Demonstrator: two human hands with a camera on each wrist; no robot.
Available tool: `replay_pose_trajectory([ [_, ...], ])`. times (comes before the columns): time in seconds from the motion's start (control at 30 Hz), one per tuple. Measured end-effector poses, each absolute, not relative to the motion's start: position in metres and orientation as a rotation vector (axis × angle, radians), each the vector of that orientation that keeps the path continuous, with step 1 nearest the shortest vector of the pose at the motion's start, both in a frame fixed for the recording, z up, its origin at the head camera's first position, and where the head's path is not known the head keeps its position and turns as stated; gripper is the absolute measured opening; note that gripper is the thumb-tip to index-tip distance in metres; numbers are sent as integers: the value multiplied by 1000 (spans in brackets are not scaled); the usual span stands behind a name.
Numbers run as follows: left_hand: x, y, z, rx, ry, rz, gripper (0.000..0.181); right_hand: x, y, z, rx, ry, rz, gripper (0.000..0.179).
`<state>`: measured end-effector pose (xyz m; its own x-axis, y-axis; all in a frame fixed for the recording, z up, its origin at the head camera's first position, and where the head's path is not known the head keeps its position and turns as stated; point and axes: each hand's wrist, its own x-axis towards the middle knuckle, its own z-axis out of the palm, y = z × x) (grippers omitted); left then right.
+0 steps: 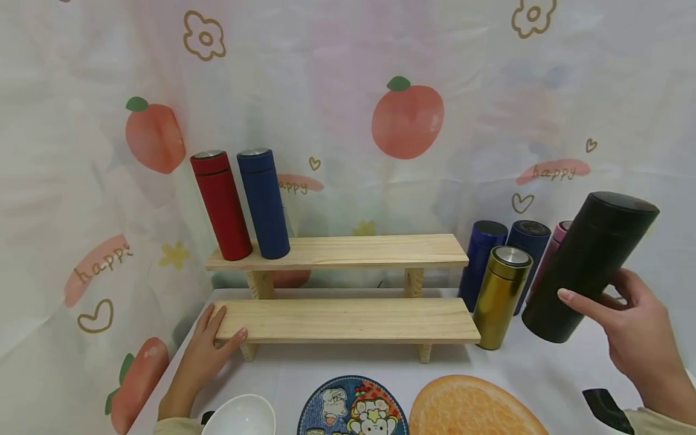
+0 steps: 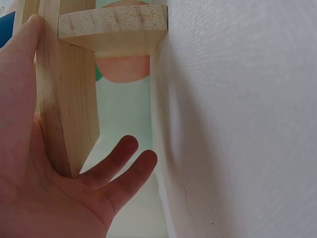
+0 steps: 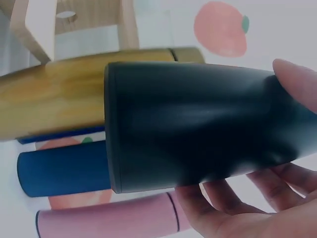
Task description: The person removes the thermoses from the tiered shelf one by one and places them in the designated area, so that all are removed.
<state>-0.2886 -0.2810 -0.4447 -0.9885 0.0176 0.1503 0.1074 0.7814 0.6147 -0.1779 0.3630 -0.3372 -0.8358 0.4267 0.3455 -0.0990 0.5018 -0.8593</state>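
Observation:
On the right, my right hand (image 1: 636,326) holds a black thermos bottle (image 1: 592,266), thumb on one side and fingers on the other. The bottle leans with its lid up to the right. In the right wrist view its base end (image 3: 148,129) hides part of a gold thermos bottle (image 3: 59,99). My left hand (image 1: 203,356) rests against the left end of a two-tier wooden shelf (image 1: 348,320), thumb over the lower board's front edge. The left wrist view shows two straight fingers (image 2: 131,173) extending past the board. A red bottle (image 1: 223,208) and a blue bottle (image 1: 264,205) stand on the upper tier.
Right of the shelf stand the gold bottle (image 1: 502,299), two blue bottles (image 1: 481,266) and a pink bottle (image 1: 549,257). In front lie a white bowl (image 1: 241,417), a round cartoon mat (image 1: 353,411) and an orange-slice mat (image 1: 473,411). A printed cloth hangs behind.

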Motion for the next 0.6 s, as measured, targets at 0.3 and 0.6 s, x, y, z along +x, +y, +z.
replay_pose_trajectory([
  [0.3,-289,-279,-443,-85,-2863,-999,96,-195,379,-353,-374,-2171,1440,88],
  [0.6,-289,-281,-445,-100,-2841,-990,94,-209,395,-374,-447,-2250,1471,99],
])
